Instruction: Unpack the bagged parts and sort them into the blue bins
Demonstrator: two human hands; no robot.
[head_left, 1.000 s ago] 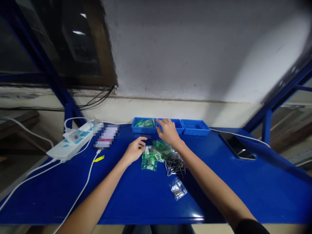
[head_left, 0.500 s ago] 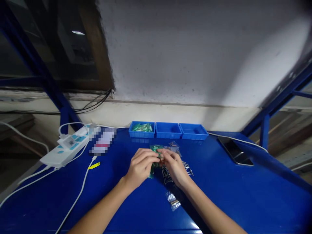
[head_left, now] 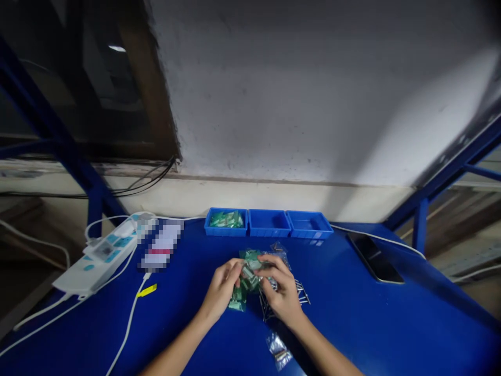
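A small green-and-clear plastic packet (head_left: 251, 272) is between my two hands, above a small heap of similar packets. My left hand (head_left: 222, 292) pinches its left side, with thumb and fingertips together. On the other side, my right hand (head_left: 285, 295) is curled with its fingertips on the packet's right part, its fingers somewhat spread. More green packets (head_left: 237, 302) lie beneath. Under and beside my right hand spreads a pile of thin metal screws or pins (head_left: 302, 293), partly hidden. Behind it lie clear bags (head_left: 278, 248) with small metal pieces.
Three blue bins stand along the back: the left bin (head_left: 211, 231) holds green packets, beside a middle bin (head_left: 270, 230) and a right bin (head_left: 311, 231). A clear bag (head_left: 278, 351) lies in front. Phone (head_left: 376, 258) at right; power strip (head_left: 90, 269) and cables at left.
My hands have drawn slightly apart and more of the packet shows between them. The right fingers have spread. The whole view has tilted up, so the table sits lower.
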